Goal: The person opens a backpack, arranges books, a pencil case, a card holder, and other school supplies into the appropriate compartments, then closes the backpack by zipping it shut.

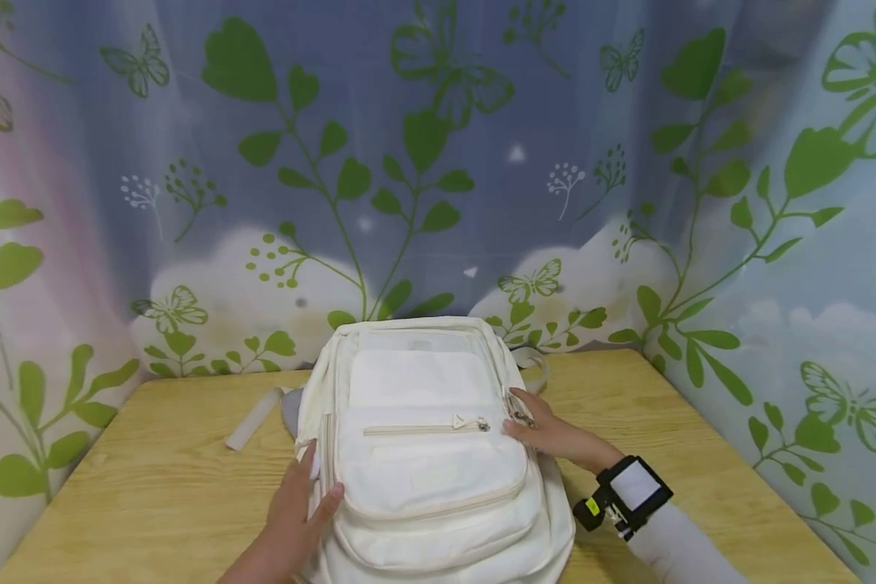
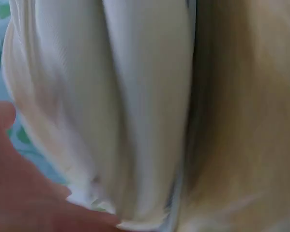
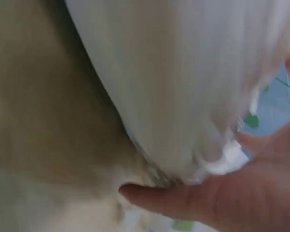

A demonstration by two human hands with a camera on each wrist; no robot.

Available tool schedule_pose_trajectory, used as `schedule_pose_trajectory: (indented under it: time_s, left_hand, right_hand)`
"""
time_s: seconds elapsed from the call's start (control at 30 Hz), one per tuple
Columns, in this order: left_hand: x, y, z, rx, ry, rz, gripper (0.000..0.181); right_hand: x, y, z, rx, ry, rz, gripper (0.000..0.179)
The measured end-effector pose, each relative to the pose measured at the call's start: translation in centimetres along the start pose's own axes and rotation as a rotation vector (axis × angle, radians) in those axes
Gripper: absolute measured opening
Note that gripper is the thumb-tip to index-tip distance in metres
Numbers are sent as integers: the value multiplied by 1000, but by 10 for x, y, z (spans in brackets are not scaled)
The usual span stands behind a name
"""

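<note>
A white backpack [image 1: 431,470] lies on the wooden table with its front face up. Across its front runs a short zipper [image 1: 416,429], with a small triangular tag [image 1: 458,421] near the pull. My left hand [image 1: 298,507] rests on the bag's left side, thumb spread onto the front. On the opposite side, my right hand [image 1: 555,431] touches the edge beside some metal zipper pulls [image 1: 518,410]. In the right wrist view one straight finger [image 3: 159,195] lies along the bag's side [image 3: 169,87]. Blur hides the exact contact in both wrist views.
A pale strap [image 1: 255,418] sticks out on the left over the wooden table [image 1: 168,478], beside a bit of grey fabric [image 1: 290,410]. Another strap loop [image 1: 534,367] shows behind the bag's right side. A leaf-patterned curtain [image 1: 321,268] hangs along the table's back and sides.
</note>
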State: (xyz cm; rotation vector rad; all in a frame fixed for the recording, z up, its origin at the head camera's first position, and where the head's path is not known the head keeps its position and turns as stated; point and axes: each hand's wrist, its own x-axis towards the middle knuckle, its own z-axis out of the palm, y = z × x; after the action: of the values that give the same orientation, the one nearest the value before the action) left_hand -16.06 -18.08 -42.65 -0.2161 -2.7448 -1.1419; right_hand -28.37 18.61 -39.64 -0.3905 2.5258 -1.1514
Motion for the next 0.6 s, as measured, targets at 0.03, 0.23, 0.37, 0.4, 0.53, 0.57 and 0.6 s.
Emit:
schedule_pose_trajectory:
  time_s: [0.03,0.23,0.37,0.4,0.53,0.57,0.6]
  left_hand:
    - [2,-1,0,-41,-49,-50,68]
    - [7,-3,0,-123,-134,-60,68]
    - [9,-4,0,-148,-138,-44,67]
    - [10,-5,0,-148,-136,-40,67]
    - [10,-5,5,-144,-120,-23,66]
    - [10,-5,5,-139,-115,-19,66]
    - [10,-5,6,-130,-112,-19,66]
  right_hand:
    - [-1,1,1,22,-19,13,77]
    - [-8,7,9,119,-29,36,77]
    - [-13,4,13,127,-29,39,77]
    - [-13,4,13,123,-28,44,78]
    - [-14,0,10,95,-24,46,79]
    - [-13,0,9,90,-25,48,79]
    - [-12,-1,8,86,-29,45,79]
